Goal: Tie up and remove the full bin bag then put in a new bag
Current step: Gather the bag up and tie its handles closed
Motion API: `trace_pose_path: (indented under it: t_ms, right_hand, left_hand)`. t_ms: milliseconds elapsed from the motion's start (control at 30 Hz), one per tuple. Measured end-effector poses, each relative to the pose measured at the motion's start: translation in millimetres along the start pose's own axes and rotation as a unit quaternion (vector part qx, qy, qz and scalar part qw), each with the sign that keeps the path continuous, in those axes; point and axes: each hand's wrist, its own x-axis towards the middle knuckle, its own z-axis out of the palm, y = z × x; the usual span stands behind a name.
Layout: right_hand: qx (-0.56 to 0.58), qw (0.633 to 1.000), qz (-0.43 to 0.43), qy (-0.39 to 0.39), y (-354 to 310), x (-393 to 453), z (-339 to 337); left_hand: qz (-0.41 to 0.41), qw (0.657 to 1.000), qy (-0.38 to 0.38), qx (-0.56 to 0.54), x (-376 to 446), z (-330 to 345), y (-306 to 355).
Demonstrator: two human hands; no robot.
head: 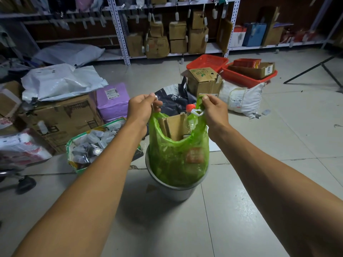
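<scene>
A translucent green bin bag (176, 160) stands in a round grey bin (178, 191) on the tiled floor, pulled up above the rim. Cardboard pieces (173, 127) and a bottle with a red cap (190, 107) stick out of its open mouth. My left hand (143, 108) pinches the bag's left top edge, with a white drawstring showing at the fingers. My right hand (213, 110) grips the right top edge, where a white drawstring loop (197, 112) hangs out. The two hands hold the edges apart above the bin.
A green-edged container of small plastic items (92, 143) sits left of the bin, behind it cardboard boxes (59, 117), a purple parcel (113, 101) and grey mail bags (61, 80). Red crates (248, 75) and a white sack (241, 101) lie right. Metal shelving (176, 34) lines the back.
</scene>
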Motion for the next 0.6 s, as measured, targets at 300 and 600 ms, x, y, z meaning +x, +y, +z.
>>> trace_pose_path:
  t_ms: [300, 600]
  right_hand:
    - [-0.195, 0.979, 0.034, 0.039, 15.9, -2.2, -7.8]
    - [-0.150, 0.983, -0.091, 0.050, -8.7, 0.2, -1.9]
  left_hand:
    - [0.014, 1.000, 0.003, 0.020, -1.5, -21.1, -16.1]
    - [0.006, 0.999, -0.039, -0.031, -11.1, -11.1, -11.2]
